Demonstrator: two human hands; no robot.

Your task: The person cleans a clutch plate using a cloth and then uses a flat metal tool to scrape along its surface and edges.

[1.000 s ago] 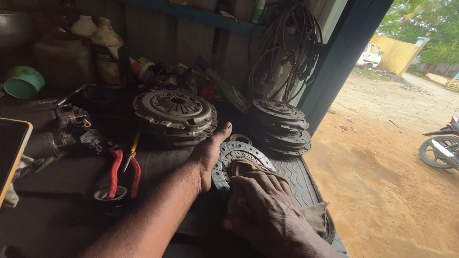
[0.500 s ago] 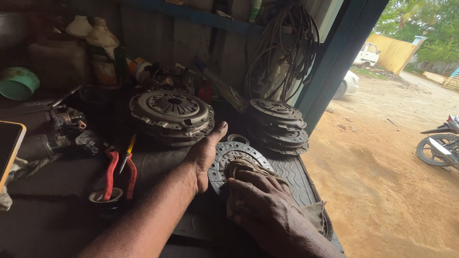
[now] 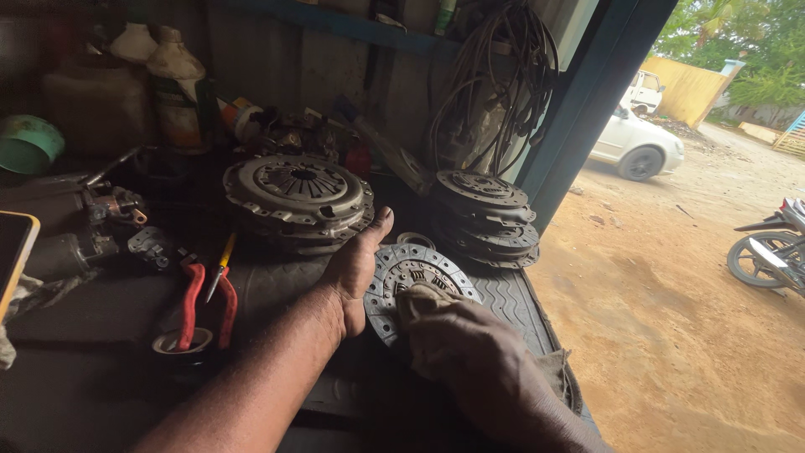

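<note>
Forearms reach in from the lower edge across a dark workbench (image 3: 101, 369). Left hand (image 3: 356, 268) lies flat and open, fingers together, thumb pointing up, its edge steadying the left rim of a round clutch disc (image 3: 394, 277) that rests flat on a ribbed rubber mat (image 3: 511, 306). Right hand (image 3: 470, 352) is curled, fingers closed on a dirty rag (image 3: 423, 298), pressing it onto the disc's middle. Red-handled pliers (image 3: 205, 302) lie left of the forearm.
</note>
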